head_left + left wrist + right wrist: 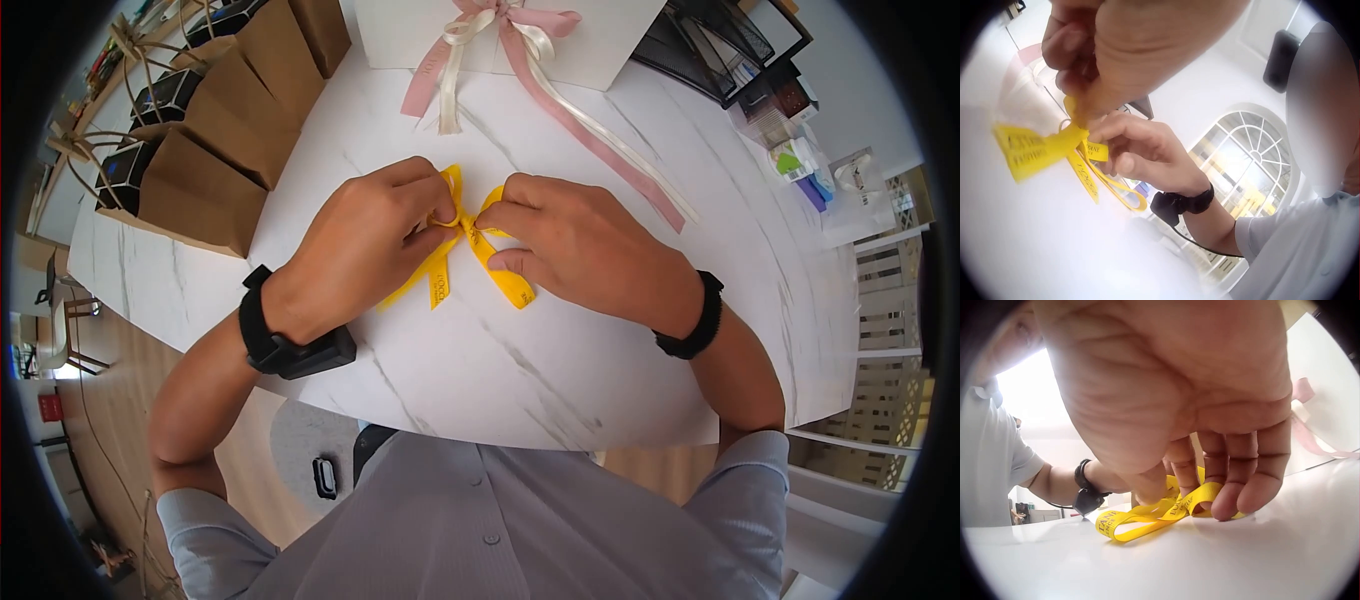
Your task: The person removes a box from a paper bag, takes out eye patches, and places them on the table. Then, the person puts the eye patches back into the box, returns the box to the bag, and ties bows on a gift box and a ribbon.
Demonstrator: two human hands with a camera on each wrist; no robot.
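A yellow printed ribbon [514, 287] is tied in a bow, with a knot at its middle and its tails lying toward the person on the marble-patterned table [600, 390]. My left hand [375, 222] pinches the bow's left side close to the knot, thumb and curled fingers together. From the other side, my right hand [595, 238] grips the right loop between its fingers, its thumb just below. Dark lettering shows on the ribbon [1029, 152] in the left wrist view. Low over the tabletop in the right wrist view, curled fingers [1260, 481] partly hide the ribbon loops.
Brown paper bags [200, 190] with twisted handles and black boxes inside stand at the left. Beyond the hands is a white box [400, 35] with a pink and cream ribbon [610, 135] trailing over the table. A black mesh tray [690, 50] and small packages [800, 170] occupy the right back.
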